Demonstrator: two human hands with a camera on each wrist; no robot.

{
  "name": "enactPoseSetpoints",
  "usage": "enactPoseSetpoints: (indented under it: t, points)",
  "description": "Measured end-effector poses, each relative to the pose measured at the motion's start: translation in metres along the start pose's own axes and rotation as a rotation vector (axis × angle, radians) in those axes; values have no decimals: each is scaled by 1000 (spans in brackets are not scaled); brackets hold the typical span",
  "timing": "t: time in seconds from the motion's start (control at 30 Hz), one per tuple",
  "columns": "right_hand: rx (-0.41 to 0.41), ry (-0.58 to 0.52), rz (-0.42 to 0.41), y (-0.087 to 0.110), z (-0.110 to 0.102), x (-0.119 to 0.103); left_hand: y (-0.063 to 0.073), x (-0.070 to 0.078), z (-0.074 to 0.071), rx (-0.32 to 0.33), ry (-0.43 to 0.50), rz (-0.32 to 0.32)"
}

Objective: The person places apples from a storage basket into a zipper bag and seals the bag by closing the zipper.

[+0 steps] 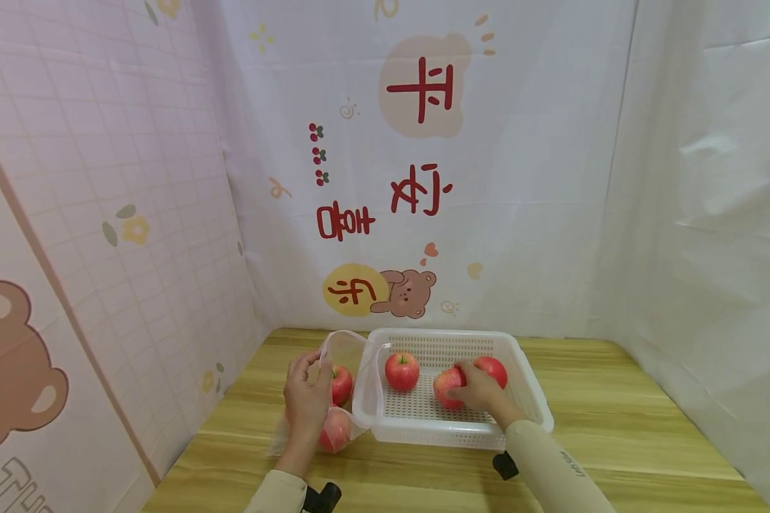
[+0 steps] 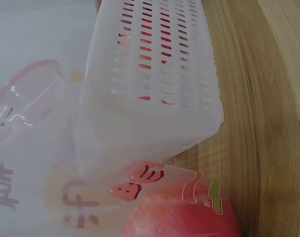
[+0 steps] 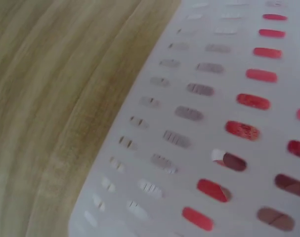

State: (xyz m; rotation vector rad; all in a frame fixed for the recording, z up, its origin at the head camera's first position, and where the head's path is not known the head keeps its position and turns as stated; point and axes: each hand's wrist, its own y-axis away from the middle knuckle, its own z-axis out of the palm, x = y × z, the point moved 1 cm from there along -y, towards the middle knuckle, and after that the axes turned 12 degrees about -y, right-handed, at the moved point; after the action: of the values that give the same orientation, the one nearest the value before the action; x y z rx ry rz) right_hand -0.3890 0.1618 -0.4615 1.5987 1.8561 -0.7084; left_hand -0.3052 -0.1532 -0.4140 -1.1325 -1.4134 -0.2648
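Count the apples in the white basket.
3 in the basket: left apple, middle apple gripped by the right hand, right apple partly covered by that hand. No others visible there.

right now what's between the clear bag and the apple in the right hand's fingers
In the head view, another apple and some basket floor lie between the bag and the held apple.

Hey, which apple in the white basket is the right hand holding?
The middle apple of the three in the white basket: the right hand grips it. The left apple sits apart from the hand; the right apple is partly hidden behind it.
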Motion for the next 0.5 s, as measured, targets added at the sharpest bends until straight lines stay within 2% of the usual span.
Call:
enactPoseSetpoints:
  t: [0.27, 0.5]
  points:
    - [77, -113, 9, -3, -3, -9, 0, 2, 3, 54, 24, 23]
    - [118, -241, 5, 4, -6, -30, 1, 2, 5, 73, 19, 35]
